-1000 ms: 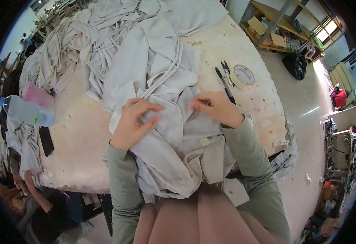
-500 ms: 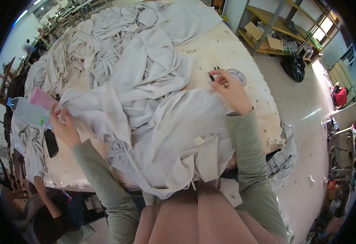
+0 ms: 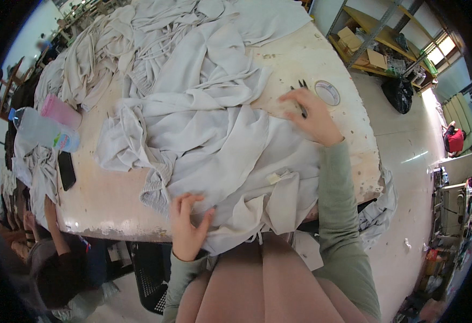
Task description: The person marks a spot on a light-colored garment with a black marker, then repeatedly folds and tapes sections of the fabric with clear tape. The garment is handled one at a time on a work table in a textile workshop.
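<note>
A pale grey garment (image 3: 230, 156) lies spread over the near half of a worn wooden table (image 3: 106, 199). My left hand (image 3: 186, 226) rests flat on its near hem at the table's front edge, fingers apart. My right hand (image 3: 312, 114) reaches to the garment's far right corner and lies over black scissors (image 3: 302, 90), whose tips stick out past the fingers. Whether the fingers close on the scissors is hidden. A small cream label (image 3: 274, 177) shows on the cloth between the hands.
A heap of more grey garments (image 3: 155, 48) covers the far table. A roll of tape (image 3: 327, 92) lies right of the scissors. A clear bottle (image 3: 44, 130), a pink cup (image 3: 60, 111) and a black phone (image 3: 66, 170) sit at the left. Another person (image 3: 47, 253) sits lower left.
My left hand let go of the cloth at the far left and came back to the near hem. My right hand slid slightly nearer, onto the scissors. The garment now lies flatter.
</note>
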`<control>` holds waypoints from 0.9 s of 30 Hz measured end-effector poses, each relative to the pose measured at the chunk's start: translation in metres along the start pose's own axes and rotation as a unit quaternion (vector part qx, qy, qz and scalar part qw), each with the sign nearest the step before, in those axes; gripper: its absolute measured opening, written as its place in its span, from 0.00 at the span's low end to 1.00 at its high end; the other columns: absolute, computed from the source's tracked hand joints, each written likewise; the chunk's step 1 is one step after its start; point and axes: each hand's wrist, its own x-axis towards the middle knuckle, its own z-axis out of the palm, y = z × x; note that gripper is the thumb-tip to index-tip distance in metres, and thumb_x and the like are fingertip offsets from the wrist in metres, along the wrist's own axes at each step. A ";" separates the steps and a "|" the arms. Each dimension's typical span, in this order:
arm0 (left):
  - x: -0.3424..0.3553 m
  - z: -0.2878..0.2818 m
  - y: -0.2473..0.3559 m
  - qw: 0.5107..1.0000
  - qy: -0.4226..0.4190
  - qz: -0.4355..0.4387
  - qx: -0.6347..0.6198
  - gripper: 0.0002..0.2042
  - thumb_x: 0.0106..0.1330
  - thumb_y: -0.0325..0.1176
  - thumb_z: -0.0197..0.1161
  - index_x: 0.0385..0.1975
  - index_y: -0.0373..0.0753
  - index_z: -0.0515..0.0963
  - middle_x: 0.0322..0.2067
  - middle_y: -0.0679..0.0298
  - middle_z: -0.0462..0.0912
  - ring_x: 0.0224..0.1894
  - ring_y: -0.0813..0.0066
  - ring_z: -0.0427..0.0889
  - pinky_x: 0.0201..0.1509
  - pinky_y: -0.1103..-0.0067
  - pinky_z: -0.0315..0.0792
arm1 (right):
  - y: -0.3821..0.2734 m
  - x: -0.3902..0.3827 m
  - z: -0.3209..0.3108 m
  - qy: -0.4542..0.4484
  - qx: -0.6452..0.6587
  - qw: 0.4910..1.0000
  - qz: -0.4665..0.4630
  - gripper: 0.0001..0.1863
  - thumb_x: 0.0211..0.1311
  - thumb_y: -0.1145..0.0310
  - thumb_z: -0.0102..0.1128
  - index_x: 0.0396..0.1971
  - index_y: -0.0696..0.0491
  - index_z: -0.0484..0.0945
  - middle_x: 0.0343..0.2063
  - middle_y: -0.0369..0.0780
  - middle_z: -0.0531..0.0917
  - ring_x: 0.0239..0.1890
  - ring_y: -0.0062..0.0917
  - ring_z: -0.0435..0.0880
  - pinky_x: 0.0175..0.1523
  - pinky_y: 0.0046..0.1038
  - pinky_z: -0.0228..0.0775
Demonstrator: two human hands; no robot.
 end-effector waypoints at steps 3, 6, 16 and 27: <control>0.002 -0.005 -0.015 0.997 0.012 -0.001 0.070 0.14 0.51 0.30 0.68 0.39 0.41 0.78 0.41 0.58 0.75 0.45 0.56 0.71 0.49 0.68 0.66 | -0.029 -0.003 0.026 -0.174 -0.009 0.980 -0.095 0.13 0.47 0.73 0.65 0.37 0.47 0.81 0.41 0.38 0.77 0.50 0.32 0.73 0.59 0.35 0.57; 0.003 -0.005 -0.021 0.996 0.027 0.005 0.084 0.11 0.50 0.30 0.68 0.35 0.42 0.80 0.38 0.62 0.77 0.42 0.58 0.72 0.47 0.68 0.66 | -0.043 -0.003 0.041 -0.162 -0.092 0.973 -0.138 0.09 0.50 0.71 0.66 0.33 0.48 0.81 0.39 0.37 0.77 0.48 0.31 0.74 0.57 0.31 0.59; 0.004 -0.030 -0.031 0.992 -0.042 -0.074 -0.093 0.05 0.61 0.26 0.61 0.36 0.34 0.78 0.28 0.61 0.79 0.34 0.70 0.75 0.41 0.79 0.67 | -0.044 0.001 0.020 -0.112 0.131 0.985 0.020 0.09 0.56 0.67 0.65 0.31 0.56 0.79 0.28 0.37 0.79 0.36 0.23 0.76 0.44 0.23 0.65; 0.019 -0.073 -0.045 0.991 0.074 -0.060 -0.089 0.05 0.63 0.24 0.58 0.33 0.29 0.78 0.24 0.65 0.75 0.29 0.81 0.68 0.36 0.85 0.63 | -0.045 0.002 0.004 -0.157 0.132 0.978 -0.026 0.09 0.48 0.70 0.70 0.28 0.56 0.81 0.26 0.37 0.79 0.35 0.25 0.74 0.42 0.25 0.64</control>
